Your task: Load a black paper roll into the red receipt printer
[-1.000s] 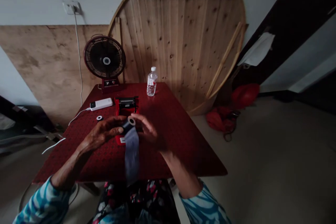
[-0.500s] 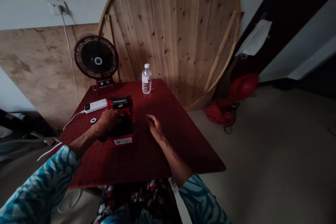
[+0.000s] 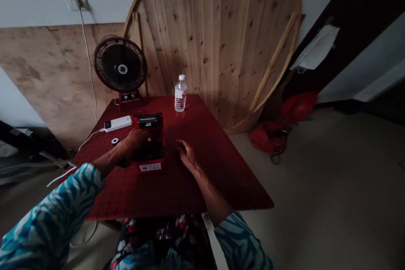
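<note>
A red box-shaped device (image 3: 150, 167) with a dark hollow inside and a white label on its front stands on the table. Its raised rear part (image 3: 148, 121) holds a black bar or roller. My left hand (image 3: 136, 138) reaches over the left side into the hollow, and its fingertips are lost in the dark. To the right of the device, my right hand (image 3: 186, 155) hovers or rests by the table top with loosely bent fingers, holding nothing. A small roll with a white ring-shaped end (image 3: 114, 141) lies left of my left hand.
A white power bank (image 3: 118, 123) with a cable lies behind the roll. At the back of the red table (image 3: 218, 177) stand a fan (image 3: 120, 65) and a water bottle (image 3: 180, 95). A large round wooden board (image 3: 215, 38) leans on the wall. Red bags (image 3: 265, 137) lie on the floor.
The view has shifted slightly, so the scene sits a little to the right at the back. My left hand stays over the device with a small shift of its fingers; my right hand barely moves.
</note>
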{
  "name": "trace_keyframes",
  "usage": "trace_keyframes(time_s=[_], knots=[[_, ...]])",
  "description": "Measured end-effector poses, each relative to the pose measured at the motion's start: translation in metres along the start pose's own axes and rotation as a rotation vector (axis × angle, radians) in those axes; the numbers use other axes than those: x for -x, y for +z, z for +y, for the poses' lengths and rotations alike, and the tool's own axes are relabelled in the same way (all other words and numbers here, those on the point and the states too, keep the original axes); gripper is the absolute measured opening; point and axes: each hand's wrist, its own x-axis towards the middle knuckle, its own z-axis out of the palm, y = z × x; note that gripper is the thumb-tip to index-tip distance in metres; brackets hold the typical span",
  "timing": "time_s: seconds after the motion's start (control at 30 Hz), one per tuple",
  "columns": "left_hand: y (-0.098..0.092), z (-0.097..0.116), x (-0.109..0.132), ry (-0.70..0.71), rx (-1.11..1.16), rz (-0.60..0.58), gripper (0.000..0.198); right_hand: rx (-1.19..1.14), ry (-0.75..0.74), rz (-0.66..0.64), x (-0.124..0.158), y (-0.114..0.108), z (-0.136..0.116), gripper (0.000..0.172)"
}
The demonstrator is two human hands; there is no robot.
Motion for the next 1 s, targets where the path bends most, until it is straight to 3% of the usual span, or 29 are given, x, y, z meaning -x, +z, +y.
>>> trace_keyframes(time_s=[0.17,0.3,0.4,0.5,0.63,0.83,1.0], knots=[[-0.012,0.0,0.0,0.038,0.074,-0.036,0.017,0.034,-0.004,-0.002,0.0,-0.001,-0.003,0.023],[-0.019,-0.001,0.043,0.068,0.185,0.014,0.033,0.017,-0.001,-0.025,-0.001,-0.001,-0.003,0.024],[-0.009,0.0,0.077,0.123,0.347,0.051,0.047,-0.005,0.006,-0.022,-0.001,0.0,-0.001,0.025],[0.011,0.001,0.091,0.188,0.322,0.188,0.046,-0.002,0.004,-0.008,0.001,0.001,0.001,0.024],[0.032,-0.001,0.087,0.245,0.226,0.392,0.035,0.079,-0.004,0.018,0.004,0.001,0.0,0.026],[0.038,0.001,0.091,0.51,0.028,0.579,0.028,0.149,-0.005,-0.01,0.007,-0.004,-0.001,0.026],[0.046,0.009,0.103,0.595,-0.081,0.708,0.022,0.017,0.017,0.015,-0.004,0.002,-0.007,0.033]])
